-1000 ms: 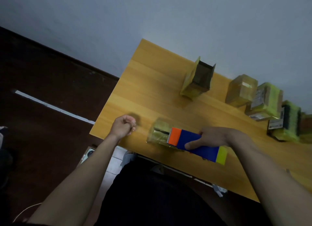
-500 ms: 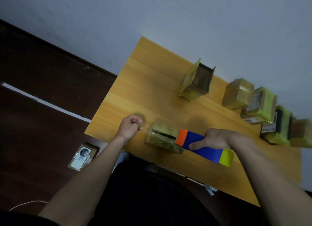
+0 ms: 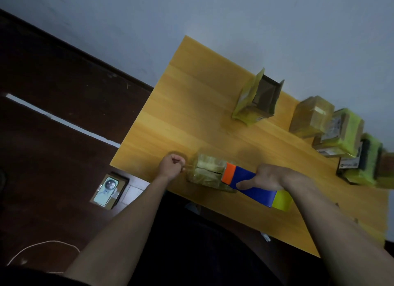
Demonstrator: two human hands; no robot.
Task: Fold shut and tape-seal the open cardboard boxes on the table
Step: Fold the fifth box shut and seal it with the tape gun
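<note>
A small tape-wrapped cardboard box (image 3: 205, 170) lies near the table's front edge with its flaps folded shut. My right hand (image 3: 269, 176) grips a blue tape dispenser (image 3: 251, 186) with an orange tip and yellow tail, and the tip rests on the box's right end. My left hand (image 3: 171, 167) is a fist just left of the box and pinches the end of a thin tape strip (image 3: 188, 168) that runs to the box. An open box (image 3: 259, 100) with raised flaps stands farther back.
The wooden table (image 3: 191, 106) stands against a grey wall. Several closed taped boxes (image 3: 341, 132) line its right side. On the dark floor to the left lie a boxed phone (image 3: 107, 188) and a white cord (image 3: 42, 246).
The dispenser's tip slid right along the box top to its right end. My left fist stayed beside the box's left side. The head camera shifted a little.
</note>
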